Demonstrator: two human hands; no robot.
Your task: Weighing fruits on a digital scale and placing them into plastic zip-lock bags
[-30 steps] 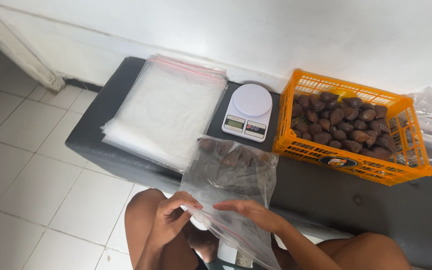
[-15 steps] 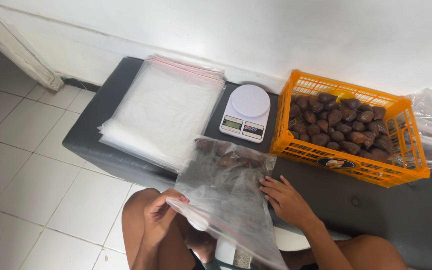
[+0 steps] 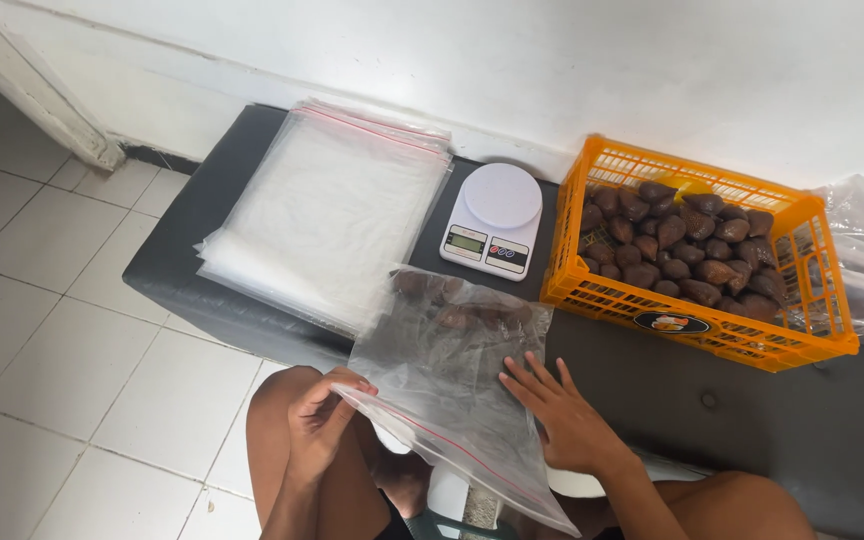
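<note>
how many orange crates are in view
1. The orange crate sits on the dark bench, right of the white kitchen scale, and is filled with brown scaly fruit. The frame's right edge could hide more.

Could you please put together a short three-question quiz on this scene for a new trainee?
1. True or false: the white kitchen scale has brown fruit on its platter.
2. Which hand pinches the red-striped edge of the clear zip bag? A) left hand B) right hand C) neither
3. What sits directly to the right of the scale in the picture?

Key
1. False: the platter is bare.
2. A; the right hand lies flat on the bag, fingers spread.
3. The orange crate filled with brown fruit.
</note>
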